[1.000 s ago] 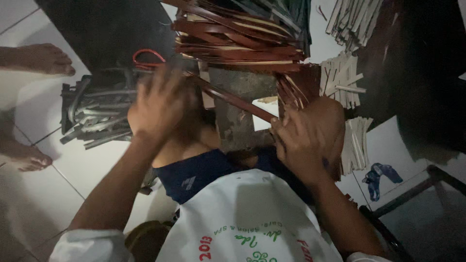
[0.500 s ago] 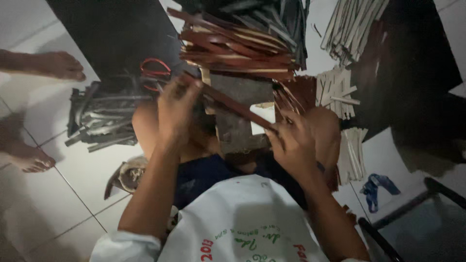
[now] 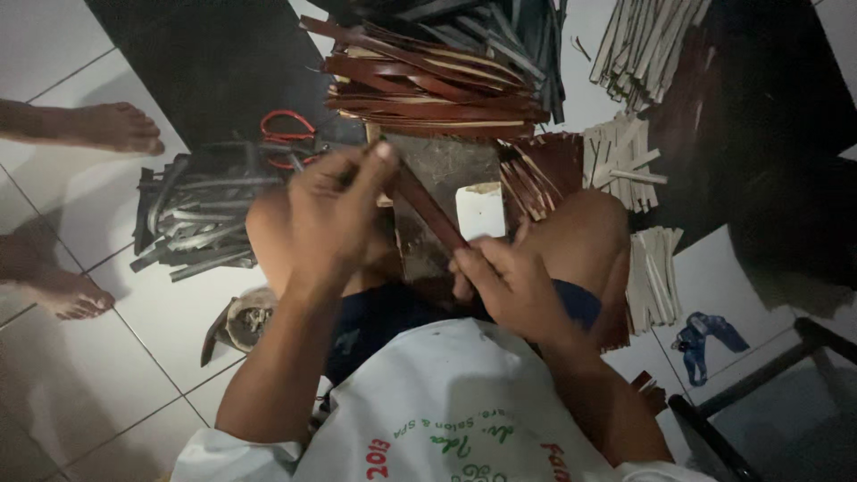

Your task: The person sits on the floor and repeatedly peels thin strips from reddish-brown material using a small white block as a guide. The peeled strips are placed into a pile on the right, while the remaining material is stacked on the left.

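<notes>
I sit on a tiled floor with my knees apart. My left hand (image 3: 335,210) is closed around the upper end of a long reddish-brown strip (image 3: 428,210). My right hand (image 3: 504,277) grips the strip's lower end near my lap. The strip lies slanted across a dark worn block (image 3: 446,170) between my knees. A small white pad (image 3: 480,210) rests on that block beside the strip. A stack of similar reddish-brown strips (image 3: 428,89) is piled just beyond the block.
A heap of dark grey strips (image 3: 192,214) lies left of my knee, with red-handled scissors (image 3: 287,134) beside it. Pale strips (image 3: 638,54) lie in bundles at right. Another person's bare feet (image 3: 107,125) stand at left. A small round container (image 3: 250,321) sits by my left thigh.
Both hands have steadied on the strip; my left hand shifted up toward its far end and my right hand closed on the near end. The view moved slightly.
</notes>
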`<state>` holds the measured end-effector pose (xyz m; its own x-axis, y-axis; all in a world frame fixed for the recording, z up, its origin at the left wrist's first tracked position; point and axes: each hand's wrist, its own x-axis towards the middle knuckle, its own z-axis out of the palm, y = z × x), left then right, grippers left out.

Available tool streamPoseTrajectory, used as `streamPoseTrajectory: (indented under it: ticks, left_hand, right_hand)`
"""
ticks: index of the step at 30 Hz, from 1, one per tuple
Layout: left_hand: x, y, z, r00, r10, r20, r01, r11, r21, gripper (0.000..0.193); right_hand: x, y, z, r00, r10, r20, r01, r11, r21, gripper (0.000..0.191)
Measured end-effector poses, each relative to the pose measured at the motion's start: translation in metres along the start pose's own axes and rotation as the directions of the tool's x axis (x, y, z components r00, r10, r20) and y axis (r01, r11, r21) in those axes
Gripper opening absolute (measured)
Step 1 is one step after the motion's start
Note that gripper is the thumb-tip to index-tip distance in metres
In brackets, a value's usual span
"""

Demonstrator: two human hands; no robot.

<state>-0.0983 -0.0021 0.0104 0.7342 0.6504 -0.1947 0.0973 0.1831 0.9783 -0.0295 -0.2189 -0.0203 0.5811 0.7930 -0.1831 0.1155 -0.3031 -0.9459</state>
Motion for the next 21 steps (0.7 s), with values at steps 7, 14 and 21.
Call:
streamPoseTrajectory:
  ticks: [7, 14, 21]
  left_hand:
    - [0.014, 0.014, 0.002, 0.996, 0.054, -0.068, -0.042, 0.986, 0.163, 0.037]
    - [0.019, 0.02, 0.01, 0.976, 0.137, 0.171, -0.185, 0.934, 0.305, 0.048]
    - [0.019, -0.017, -0.002, 0.98, -0.005, 0.197, -0.071, 0.923, 0.378, 0.035]
  right_hand:
    - [-0.053, 0.022, -0.016, 0.963, 0.271, -0.004, -0.27, 0.961, 0.059, 0.03]
    - [-0.065, 0.059, -0.058, 0.963, -0.108, -0.248, 0.093, 0.993, -0.069, 0.025]
    - [-0.024, 0.105, -0.178, 0.694, 0.103, -0.713, -0.14, 0.99, 0.007, 0.033]
